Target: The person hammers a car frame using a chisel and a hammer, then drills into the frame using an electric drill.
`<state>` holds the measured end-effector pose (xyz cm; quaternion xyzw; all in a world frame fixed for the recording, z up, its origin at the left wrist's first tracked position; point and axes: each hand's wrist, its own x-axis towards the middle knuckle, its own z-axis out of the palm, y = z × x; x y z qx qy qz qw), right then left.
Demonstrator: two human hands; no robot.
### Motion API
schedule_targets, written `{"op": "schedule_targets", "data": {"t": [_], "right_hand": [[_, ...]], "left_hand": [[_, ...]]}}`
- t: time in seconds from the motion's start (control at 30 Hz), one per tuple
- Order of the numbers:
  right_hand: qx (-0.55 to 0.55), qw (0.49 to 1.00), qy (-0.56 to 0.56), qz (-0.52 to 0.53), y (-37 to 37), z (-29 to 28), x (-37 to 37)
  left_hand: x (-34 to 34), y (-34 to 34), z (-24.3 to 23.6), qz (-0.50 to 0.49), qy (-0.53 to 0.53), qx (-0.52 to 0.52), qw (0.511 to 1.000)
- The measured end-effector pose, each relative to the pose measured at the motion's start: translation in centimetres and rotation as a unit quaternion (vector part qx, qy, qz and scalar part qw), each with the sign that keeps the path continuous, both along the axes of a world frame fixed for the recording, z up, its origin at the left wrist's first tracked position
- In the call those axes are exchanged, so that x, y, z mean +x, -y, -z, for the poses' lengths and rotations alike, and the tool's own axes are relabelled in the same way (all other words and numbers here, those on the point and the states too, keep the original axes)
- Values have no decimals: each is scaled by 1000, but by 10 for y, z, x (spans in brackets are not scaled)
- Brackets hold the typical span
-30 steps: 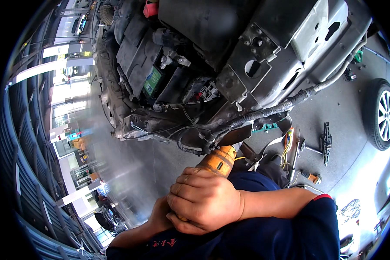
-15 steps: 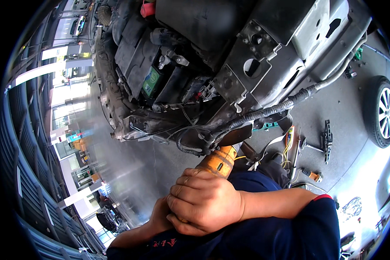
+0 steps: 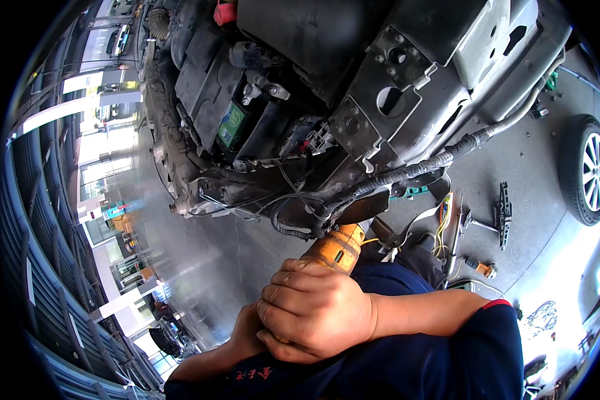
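My right hand point(image 3: 313, 310) is closed round the body of a yellow power tool point(image 3: 337, 250), which looks like an angle grinder. Tucked mostly behind it, my left hand point(image 3: 247, 330) presses against the same tool's rear end; its fingers are largely hidden. The tool points away from my chest, and its front end disappears below the stripped front of a car point(image 3: 380, 147). A taped wiring harness point(image 3: 440, 160) runs along the car's lower edge, just above the tool. What the tool's tip touches cannot be seen.
A battery with a green label point(image 3: 231, 125) sits in the open engine bay. To the right, a wheel point(image 3: 587, 170), a black bracket point(image 3: 504, 215), a second yellow tool point(image 3: 480, 268) and yellow cables point(image 3: 440, 243) are on the grey floor. Shelving and cartons line the far left.
Both hands keep the same grip on the yellow tool, which has hardly moved. The view has shifted very slightly.
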<state>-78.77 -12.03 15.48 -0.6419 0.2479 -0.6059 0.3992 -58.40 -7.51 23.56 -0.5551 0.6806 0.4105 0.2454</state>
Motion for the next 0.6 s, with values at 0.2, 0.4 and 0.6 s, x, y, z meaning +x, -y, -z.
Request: {"op": "schedule_targets", "data": {"t": [0.2, 0.4, 0.6], "right_hand": [[0, 1000, 1, -4, 0, 2, 0], [0, 1000, 8, -2, -1, 1, 1], [-2, 1000, 4, 1, 0, 1, 1]], "left_hand": [[3, 1, -2, -5, -17, 10, 1000], [3, -4, 3, -5, -4, -1, 1000], [4, 2, -1, 27, -13, -17, 999]]}}
